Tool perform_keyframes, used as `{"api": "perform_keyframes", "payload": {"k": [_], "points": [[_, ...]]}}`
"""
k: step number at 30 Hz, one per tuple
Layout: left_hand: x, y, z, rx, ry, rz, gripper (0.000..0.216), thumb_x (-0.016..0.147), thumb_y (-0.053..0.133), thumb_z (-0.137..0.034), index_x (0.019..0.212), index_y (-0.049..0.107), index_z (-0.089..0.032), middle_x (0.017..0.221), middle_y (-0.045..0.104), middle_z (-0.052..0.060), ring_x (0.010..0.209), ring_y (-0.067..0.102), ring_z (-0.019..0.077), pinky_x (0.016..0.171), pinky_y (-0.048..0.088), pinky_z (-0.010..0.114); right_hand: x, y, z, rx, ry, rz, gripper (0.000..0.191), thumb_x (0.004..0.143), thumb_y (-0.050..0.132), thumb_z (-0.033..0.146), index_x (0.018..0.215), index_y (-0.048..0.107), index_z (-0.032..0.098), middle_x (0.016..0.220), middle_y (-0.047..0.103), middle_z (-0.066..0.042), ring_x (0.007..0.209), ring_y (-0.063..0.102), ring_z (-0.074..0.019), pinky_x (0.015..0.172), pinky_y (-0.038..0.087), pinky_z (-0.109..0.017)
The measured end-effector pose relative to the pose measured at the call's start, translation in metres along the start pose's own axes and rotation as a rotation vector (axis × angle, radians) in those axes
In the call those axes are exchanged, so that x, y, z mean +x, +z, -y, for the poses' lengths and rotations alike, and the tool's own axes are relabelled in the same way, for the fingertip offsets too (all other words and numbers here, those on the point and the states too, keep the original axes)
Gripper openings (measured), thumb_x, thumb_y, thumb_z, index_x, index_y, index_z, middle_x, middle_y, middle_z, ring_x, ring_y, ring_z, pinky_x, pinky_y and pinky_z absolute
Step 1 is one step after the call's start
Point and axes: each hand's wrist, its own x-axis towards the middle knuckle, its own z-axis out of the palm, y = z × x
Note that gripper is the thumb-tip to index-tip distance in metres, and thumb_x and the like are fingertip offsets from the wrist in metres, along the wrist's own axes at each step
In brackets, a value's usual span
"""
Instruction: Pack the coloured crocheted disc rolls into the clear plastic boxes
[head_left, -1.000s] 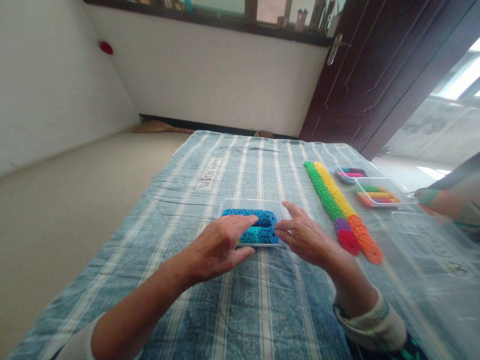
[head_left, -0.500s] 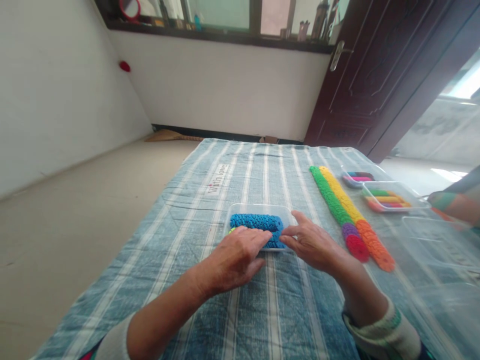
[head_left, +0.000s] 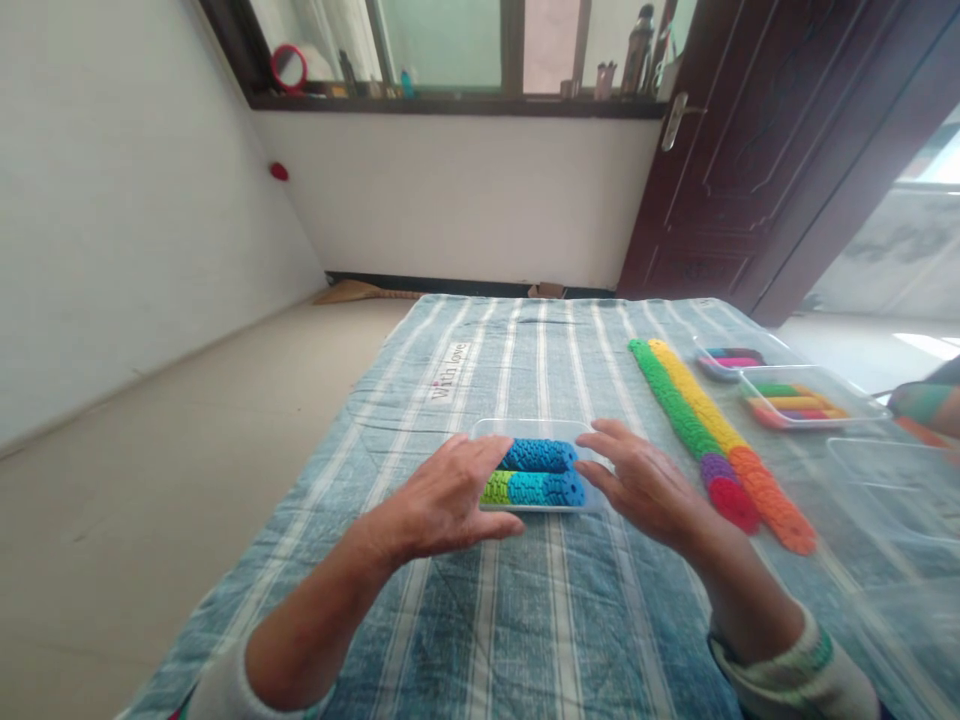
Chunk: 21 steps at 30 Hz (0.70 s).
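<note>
A clear plastic box (head_left: 555, 510) sits on the tablecloth in front of me. Lying in it are two rows of small stacked discs: a blue row (head_left: 540, 455) at the back and a lime, light blue and blue row (head_left: 532, 489) at the front. My left hand (head_left: 450, 490) is over the box's left end, thumb apart from the fingers, hiding part of both rows. By the right end is my right hand (head_left: 637, 480), fingers spread, fingertips close to the rows; whether they touch the box I cannot tell.
On the right lie a green, purple and red row (head_left: 679, 415) and a yellow and orange row (head_left: 712, 420) of discs. Farther right stand clear boxes, one (head_left: 810, 395) with coloured rows inside. At the right edge a co-worker's blurred arm (head_left: 926, 405) shows.
My left hand has drawn back left off the front row, uncovering its lime and light blue part, and its thumb has spread. My right hand has lifted slightly off the row's end. The view has shifted a little.
</note>
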Motion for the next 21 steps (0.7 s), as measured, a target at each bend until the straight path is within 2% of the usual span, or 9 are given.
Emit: {"api": "perform_keyframes", "payload": {"k": [4,9,17,21], "points": [[0.001,0.010,-0.008,0.074,-0.041,0.081,0.070,0.075,0.075,-0.043,0.132,0.047,-0.014,0.135,0.059,0.019,0.128,0.053,0.0352,0.109,0.033,0.063,0.002,0.001,0.003,0.030,-0.013,-0.001,0.026,0.095,0.050,0.029,0.111,0.068,0.021,0.120,0.063,-0.013,0.101,0.066,-0.0272,0.087,0.053,-0.043],[0.000,0.014,-0.005,0.101,-0.036,0.080,0.069,0.080,0.070,-0.039,0.138,0.041,-0.015,0.144,0.052,0.021,0.135,0.046,0.0356,0.110,0.031,0.064,0.004,0.000,0.001,0.052,-0.012,0.002,0.023,0.094,0.052,0.027,0.108,0.069,0.020,0.117,0.064,-0.013,0.103,0.065,-0.0269,0.089,0.052,-0.042],[-0.003,0.007,0.002,0.085,-0.037,0.076,0.063,0.083,0.066,-0.039,0.137,0.042,-0.018,0.140,0.056,0.017,0.129,0.052,0.0328,0.110,0.032,0.062,0.007,-0.003,0.001,0.097,0.005,0.056,0.019,0.093,0.054,0.024,0.105,0.068,0.018,0.111,0.065,-0.011,0.100,0.064,-0.0238,0.089,0.049,-0.038],[-0.008,0.000,0.004,0.049,-0.071,0.089,0.056,0.083,0.065,-0.040,0.133,0.048,-0.021,0.132,0.062,0.012,0.122,0.058,0.0312,0.111,0.034,0.059,0.007,-0.004,0.000,0.102,0.013,0.081,0.016,0.093,0.056,0.023,0.103,0.068,0.018,0.109,0.064,-0.010,0.098,0.064,-0.0225,0.087,0.048,-0.035]]}}
